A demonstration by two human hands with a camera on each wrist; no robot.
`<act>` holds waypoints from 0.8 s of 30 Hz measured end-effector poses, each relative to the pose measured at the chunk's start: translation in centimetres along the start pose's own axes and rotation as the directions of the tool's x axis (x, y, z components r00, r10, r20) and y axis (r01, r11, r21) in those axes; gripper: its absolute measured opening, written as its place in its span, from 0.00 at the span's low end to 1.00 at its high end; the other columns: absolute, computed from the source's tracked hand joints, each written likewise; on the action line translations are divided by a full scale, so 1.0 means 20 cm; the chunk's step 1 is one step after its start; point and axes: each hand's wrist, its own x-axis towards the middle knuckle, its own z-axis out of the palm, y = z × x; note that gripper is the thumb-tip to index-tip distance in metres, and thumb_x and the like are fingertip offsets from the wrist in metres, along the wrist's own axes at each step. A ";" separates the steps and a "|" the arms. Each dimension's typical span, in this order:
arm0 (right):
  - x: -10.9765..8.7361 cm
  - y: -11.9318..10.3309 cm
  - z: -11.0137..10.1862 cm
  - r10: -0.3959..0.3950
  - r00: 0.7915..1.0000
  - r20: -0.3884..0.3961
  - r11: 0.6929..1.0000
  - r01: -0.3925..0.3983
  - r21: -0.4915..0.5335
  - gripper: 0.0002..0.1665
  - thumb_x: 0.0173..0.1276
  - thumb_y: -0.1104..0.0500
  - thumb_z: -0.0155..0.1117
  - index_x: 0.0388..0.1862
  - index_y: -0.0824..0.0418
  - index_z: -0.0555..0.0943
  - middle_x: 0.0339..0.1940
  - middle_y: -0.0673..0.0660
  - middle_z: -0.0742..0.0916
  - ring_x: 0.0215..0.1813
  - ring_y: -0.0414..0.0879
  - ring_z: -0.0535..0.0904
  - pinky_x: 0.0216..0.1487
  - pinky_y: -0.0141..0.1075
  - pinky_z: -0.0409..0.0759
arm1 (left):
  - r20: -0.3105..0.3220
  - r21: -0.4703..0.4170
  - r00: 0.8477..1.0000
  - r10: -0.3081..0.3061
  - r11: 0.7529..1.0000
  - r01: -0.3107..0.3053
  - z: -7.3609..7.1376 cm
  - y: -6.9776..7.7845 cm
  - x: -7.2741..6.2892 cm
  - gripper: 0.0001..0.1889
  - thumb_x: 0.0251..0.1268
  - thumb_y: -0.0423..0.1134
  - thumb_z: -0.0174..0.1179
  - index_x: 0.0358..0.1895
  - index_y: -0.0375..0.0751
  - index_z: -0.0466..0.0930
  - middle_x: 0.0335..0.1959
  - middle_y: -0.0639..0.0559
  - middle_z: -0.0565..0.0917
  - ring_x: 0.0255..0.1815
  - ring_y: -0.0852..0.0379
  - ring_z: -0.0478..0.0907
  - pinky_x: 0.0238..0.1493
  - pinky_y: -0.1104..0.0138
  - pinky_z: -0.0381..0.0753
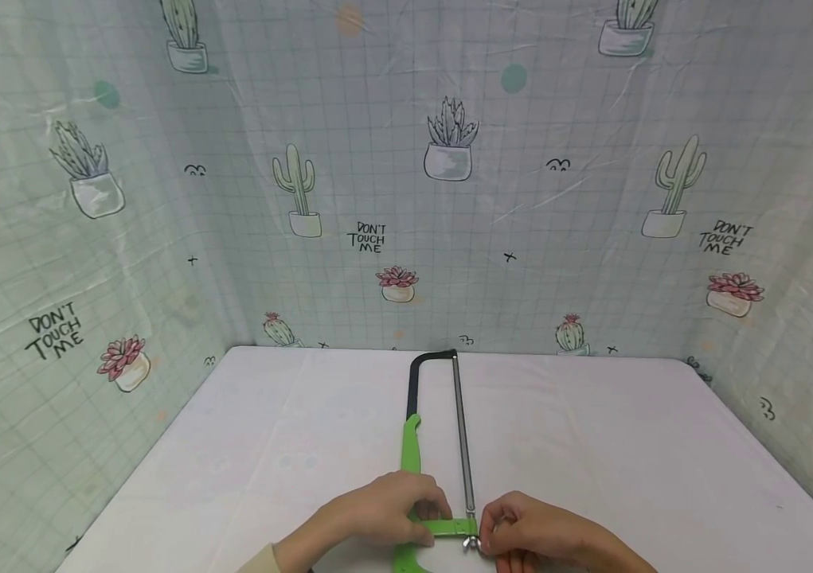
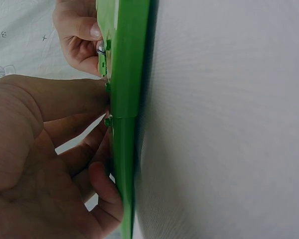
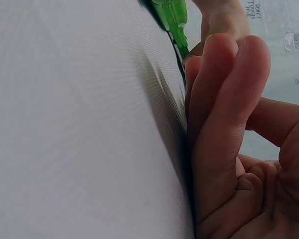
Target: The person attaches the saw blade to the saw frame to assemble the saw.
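A hacksaw [image 1: 411,454] with a green handle section and a black front bow lies on the white table, its grey blade [image 1: 462,430] running along the right side. My left hand [image 1: 395,508] grips the green frame near its rear crosspiece, thumb on the near side and fingers beyond. In the left wrist view, that hand's fingers meet the green frame [image 2: 127,64]. Beside the rear end of the blade, my right hand [image 1: 538,529] pinches at the silver wing nut [image 1: 471,543] with thumb and forefinger. The right wrist view hides the wing nut behind the fingers.
The white tabletop [image 1: 270,430] extends around the saw on both sides. Behind it and along the sides hangs a curtain [image 1: 349,302] printed with cacti. The saw's front bow reaches the table's far edge.
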 end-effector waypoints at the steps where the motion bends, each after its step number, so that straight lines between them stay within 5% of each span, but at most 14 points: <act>1: 0.00 0.00 0.00 0.000 1.000 0.000 1.000 0.000 -0.003 0.04 0.71 0.63 0.60 0.38 0.62 0.81 0.19 0.47 0.84 0.17 0.30 0.74 0.18 0.22 0.71 | 0.000 0.000 1.000 0.000 1.000 0.000 0.00 0.00 0.00 0.14 0.58 0.38 0.73 0.48 0.55 0.87 0.37 0.72 0.81 0.37 0.78 0.76 0.42 0.76 0.77; 24: 0.00 -0.02 0.01 -0.006 1.000 -0.001 1.000 0.006 0.020 0.02 0.70 0.63 0.60 0.36 0.60 0.79 0.18 0.45 0.83 0.17 0.31 0.72 0.19 0.22 0.69 | 0.006 0.001 1.000 -0.001 1.000 0.001 0.00 0.00 0.00 0.15 0.57 0.39 0.74 0.49 0.54 0.87 0.37 0.70 0.82 0.37 0.77 0.76 0.43 0.76 0.77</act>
